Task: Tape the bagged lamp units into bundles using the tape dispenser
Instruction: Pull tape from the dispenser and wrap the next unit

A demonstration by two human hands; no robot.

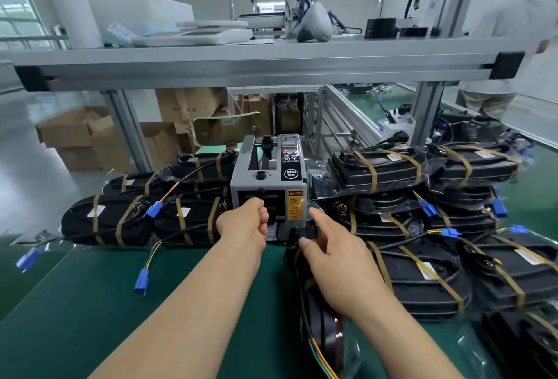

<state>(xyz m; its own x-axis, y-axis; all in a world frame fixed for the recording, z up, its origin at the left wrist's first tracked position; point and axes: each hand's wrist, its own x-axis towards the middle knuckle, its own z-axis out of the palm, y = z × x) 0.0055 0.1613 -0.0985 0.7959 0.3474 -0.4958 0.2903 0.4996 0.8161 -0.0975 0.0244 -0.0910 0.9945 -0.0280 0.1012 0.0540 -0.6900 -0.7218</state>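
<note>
Forearms: two bare ones reach up from the bottom edge over the green mat (90, 303).
Right hand (338, 261): fingers curled, thumb out, gripping the top end of a bagged lamp unit (324, 330) that stands on edge, directly in front of the tape dispenser.
Bag contents: one black lamp unit inside clear plastic, with red, yellow and green wires trailing out at the bottom.
Left hand (244, 227): loosely closed at the dispenser's front slot, fingertips pinched together; whether there's tape between them, I can't tell.
Tape dispenser (268, 179): grey box, mid-bench, yellow caution label on its front, black dial on top.
Left stack (145, 215): bagged units already strapped with brown tape; four bundles in clear view, more behind are hard to separate.
Right stack (422, 218): taped bundles piled in layers; at least six, exact count unclear.
Blue connectors (141, 280): several on loose leads, two lying on the mat at left.
Cardboard boxes (75, 137): on the floor behind, contents hidden.
Background: a person (513, 31) stands at far right, back turned.
</note>
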